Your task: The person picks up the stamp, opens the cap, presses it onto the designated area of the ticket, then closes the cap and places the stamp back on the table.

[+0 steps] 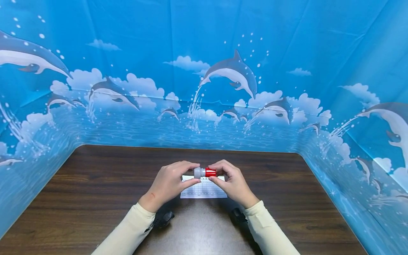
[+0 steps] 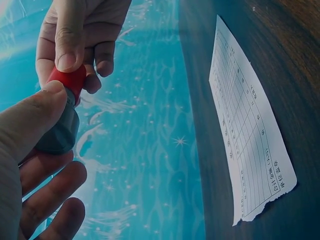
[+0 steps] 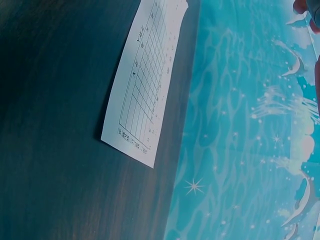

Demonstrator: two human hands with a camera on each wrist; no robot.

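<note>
A small cylinder that looks like a hand stamp (image 1: 199,173) is held level between the two hands, above the table. Its grey end points left and its red end (image 1: 210,172) right, with a paler band between. My left hand (image 1: 172,181) pinches the grey end between thumb and fingers. The right hand (image 1: 232,180) pinches the red end the same way. In the left wrist view, the left thumb lies across where grey meets red. Beneath the hands lies a white printed form (image 1: 204,189) with a ruled grid; the hands and cylinder overlap its upper part.
The dark wooden table (image 1: 105,184) extends around the paper. A blue curtain (image 1: 143,42) printed with dolphins rises behind it and along both sides. The form's torn edge (image 2: 267,204) shows in the left wrist view. Dark wrist devices (image 1: 164,217) sit under the cream sleeves.
</note>
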